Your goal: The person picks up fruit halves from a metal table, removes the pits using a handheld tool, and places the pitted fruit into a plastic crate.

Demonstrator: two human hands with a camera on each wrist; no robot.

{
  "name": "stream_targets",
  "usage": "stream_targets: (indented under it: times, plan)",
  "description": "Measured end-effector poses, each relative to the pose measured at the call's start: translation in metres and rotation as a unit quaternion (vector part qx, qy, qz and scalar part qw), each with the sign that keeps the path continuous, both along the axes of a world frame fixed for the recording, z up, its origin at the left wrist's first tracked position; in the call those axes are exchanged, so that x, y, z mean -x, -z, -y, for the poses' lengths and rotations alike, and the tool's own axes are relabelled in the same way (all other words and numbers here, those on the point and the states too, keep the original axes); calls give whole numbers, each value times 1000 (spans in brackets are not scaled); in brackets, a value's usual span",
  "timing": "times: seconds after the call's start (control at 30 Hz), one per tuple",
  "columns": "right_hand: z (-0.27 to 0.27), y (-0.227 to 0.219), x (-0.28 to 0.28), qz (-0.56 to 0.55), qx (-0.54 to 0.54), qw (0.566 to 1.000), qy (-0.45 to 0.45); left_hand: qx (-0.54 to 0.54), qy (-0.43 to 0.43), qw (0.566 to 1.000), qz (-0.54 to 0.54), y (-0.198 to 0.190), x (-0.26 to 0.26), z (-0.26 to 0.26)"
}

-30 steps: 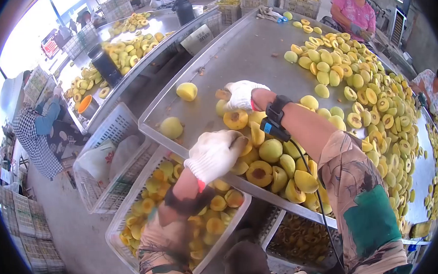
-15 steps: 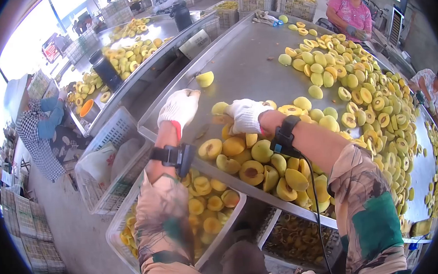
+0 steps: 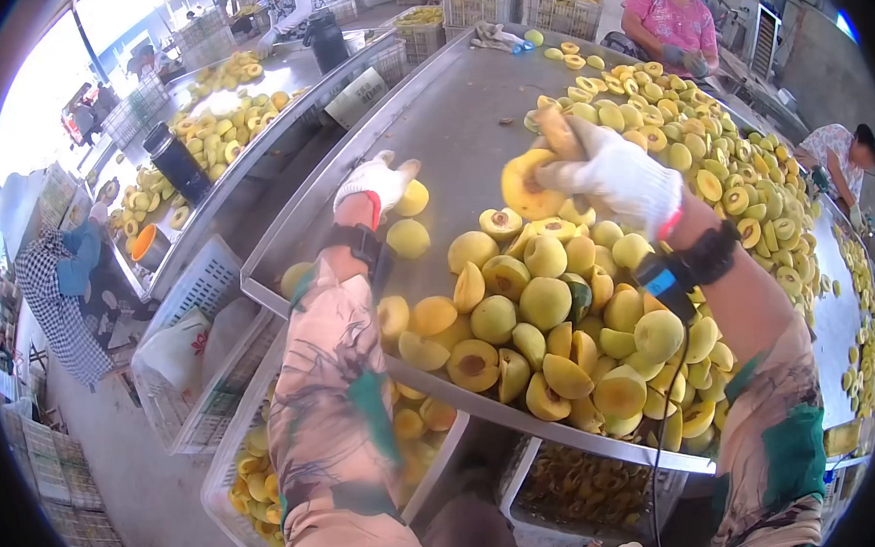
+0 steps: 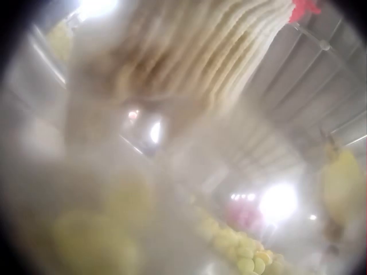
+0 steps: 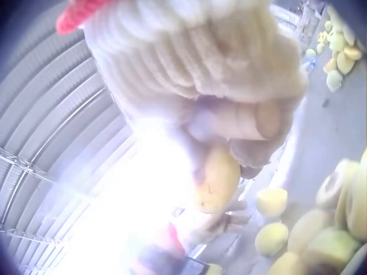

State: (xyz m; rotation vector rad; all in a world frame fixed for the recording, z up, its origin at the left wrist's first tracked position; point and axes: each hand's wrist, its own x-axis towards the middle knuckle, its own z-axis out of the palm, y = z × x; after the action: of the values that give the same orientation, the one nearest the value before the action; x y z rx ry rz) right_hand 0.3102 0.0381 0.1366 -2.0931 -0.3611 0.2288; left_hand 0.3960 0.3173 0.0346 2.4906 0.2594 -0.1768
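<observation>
The right hand (image 3: 617, 177), gloved, is curled closed, pinching a fruit half (image 3: 530, 190) by its edge at 9 o'clock; its fingers also wrap what looks like a short wooden handle (image 5: 241, 121); the left hand (image 3: 377, 184), gloved too, is open with fingers spread, no hold visible, and a cut fruit (image 3: 413, 198) sits just beside it at 4 o'clock. The pinched half hangs over the desk (image 3: 448, 122); it should be light, firm at the skin but soft inside, slick where cut and easily bruised, so the rounded skin near the rim seems the best place to take it, with modest pressure. From the right hand, a heap of halves (image 3: 549, 302) lies at 6 o'clock and a wider spread (image 3: 754, 204) reaches out at 3 o'clock; a cloth (image 3: 498, 37) lies at 11; below the near edge, a crate (image 3: 437, 466) of halves stands at 7 o'clock, and a bin (image 3: 518, 472) of brownish bits at 6 to 7; across, at 1 o'clock, is a person in pink (image 3: 678, 23).
</observation>
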Motion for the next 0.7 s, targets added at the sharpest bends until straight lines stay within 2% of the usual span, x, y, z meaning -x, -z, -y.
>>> stream_targets:
  times: [0.03, 0.07, 0.17, 0.23, 0.27, 0.33, 0.37, 0.43, 0.53, 0.6, 0.63, 0.7]
  plan:
    - [13, -8, 12, -19, -29, 999, 6, 0, 2, 999, -48, -3, -1, 7]
    - [27, -12, 21, -25, -18, 999, 26, -55, 52, 997, -27, 14, -14, 5]
    - [68, -13, 54, -14, 23, 993, 112, -114, 100, 988, 1, 25, -18, 3]
    - [88, -23, 82, -15, 27, 987, 160, -176, 88, 979, 50, 15, -6, -7]
    - [105, -21, 93, 9, 38, 983, 177, -262, 83, 955, 114, 22, -6, -19]
    - [135, -22, 118, 49, 66, 970, 228, -371, 40, 916, 149, 24, 1, -40]
    - [147, -22, 130, 64, 84, 960, 261, -427, 18, 897, 116, 28, 0, -52]
    - [181, -12, 152, 126, 116, 934, 312, -534, 46, 844, -2, 10, 18, -43]
    - [242, 9, 190, 154, 128, 907, 370, -387, 125, 906, 120, 3, 43, -8]
    - [244, 11, 217, 122, 86, 900, 409, -304, 195, 931, -51, 0, 48, 12]
    - [246, 8, 229, 96, 96, 905, 403, -311, 233, 916, -97, 4, 52, 18]
    - [250, 8, 252, 44, 116, 912, 391, -300, 216, 927, -59, 12, 55, 17]
